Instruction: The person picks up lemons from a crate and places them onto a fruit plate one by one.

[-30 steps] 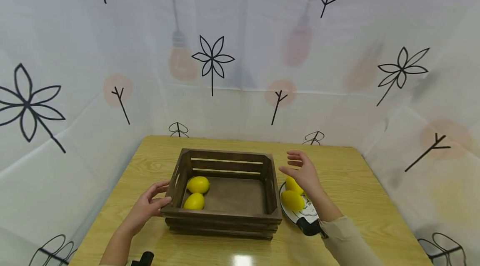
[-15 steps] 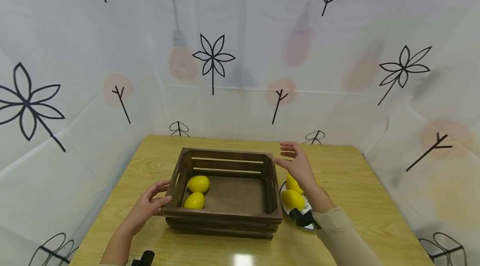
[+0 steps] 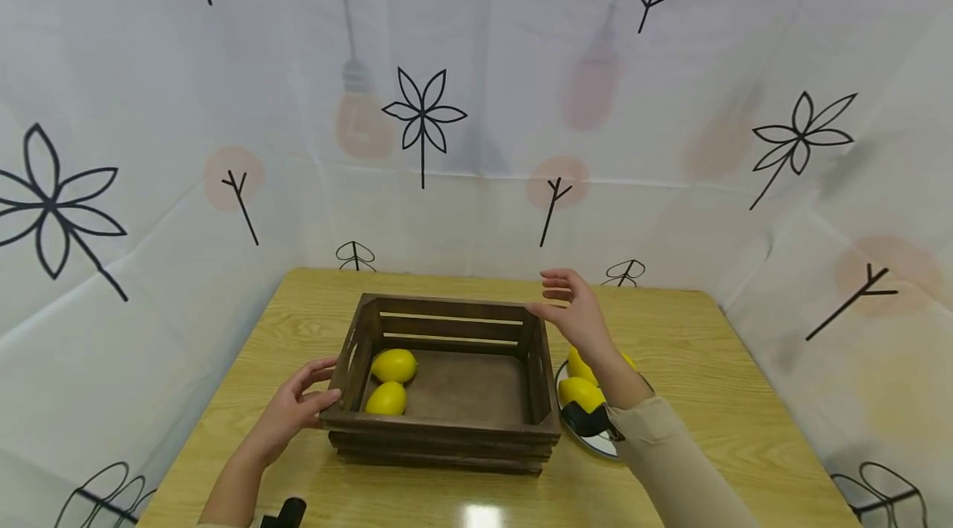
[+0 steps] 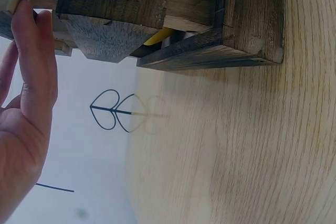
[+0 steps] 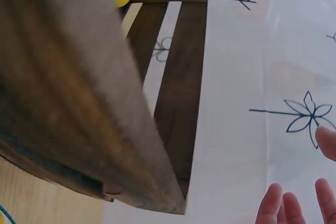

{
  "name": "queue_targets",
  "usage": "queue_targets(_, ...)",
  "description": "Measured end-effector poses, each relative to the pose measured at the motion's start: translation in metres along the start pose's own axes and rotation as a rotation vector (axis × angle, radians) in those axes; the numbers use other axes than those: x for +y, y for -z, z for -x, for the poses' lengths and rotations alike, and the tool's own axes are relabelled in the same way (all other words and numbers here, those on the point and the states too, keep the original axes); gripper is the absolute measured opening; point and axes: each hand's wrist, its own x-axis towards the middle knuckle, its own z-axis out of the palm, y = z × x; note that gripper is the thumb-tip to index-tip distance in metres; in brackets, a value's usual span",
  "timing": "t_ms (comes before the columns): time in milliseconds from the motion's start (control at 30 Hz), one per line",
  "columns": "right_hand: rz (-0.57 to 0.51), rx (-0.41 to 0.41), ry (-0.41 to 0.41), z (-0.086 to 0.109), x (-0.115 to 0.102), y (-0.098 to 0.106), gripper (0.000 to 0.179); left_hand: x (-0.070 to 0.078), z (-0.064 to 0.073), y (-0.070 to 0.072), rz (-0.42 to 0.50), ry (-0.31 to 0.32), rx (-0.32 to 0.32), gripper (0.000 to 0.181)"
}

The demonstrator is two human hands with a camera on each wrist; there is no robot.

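A dark brown wooden crate (image 3: 447, 433) with slatted walls stands mid-table. Two yellow lemons (image 3: 395, 365) lie at its left inside. My left hand (image 3: 294, 404) rests at the crate's left wall, fingers and thumb extended against its edge; the left wrist view shows fingertips at the wood. Over the crate's far right corner my right hand (image 3: 577, 313) hovers, fingers spread and holding nothing. Beneath my right forearm, a white plate (image 3: 601, 447) with a dark rim holds more lemons (image 3: 579, 393), partly hidden by the arm and the black wrist camera.
The light wood table (image 3: 417, 503) runs back to a white cloth backdrop (image 3: 476, 222) printed with flowers and bulbs. The crate's right wall (image 5: 79, 93) stands close to the right wrist camera.
My right hand has moved left and away from me, from above the plate to the crate's far right corner. The left hand, crate and lemons have stayed put.
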Motion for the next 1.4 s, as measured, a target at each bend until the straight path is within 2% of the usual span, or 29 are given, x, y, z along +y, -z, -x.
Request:
queue_targets(433,-0.051,-0.015,0.037,-0.008,-0.013,-0.019,0.048,0.0,0.0,-0.001,-0.009,-0.002,0.001,0.056)
queue_targets(667,-0.059,-0.051,0.021,-0.013,-0.019,-0.032,0.05,0.0,0.001,-0.001,-0.008,0.004,0.003,0.056)
queue_targets(933,-0.062,-0.076,0.042,-0.004,-0.048,-0.045,0.046,0.0,0.001,0.0,0.0,0.001,0.0,0.056)
queue_targets(1200,-0.105,-0.109,0.031,-0.023,-0.019,-0.068,0.048,-0.001,0.001,0.0,-0.005,0.01,0.008,0.056)
queue_targets(1400,-0.095,-0.135,0.031,-0.028,-0.014,-0.086,0.048,-0.003,-0.002,-0.001,-0.012,0.007,0.014,0.055)
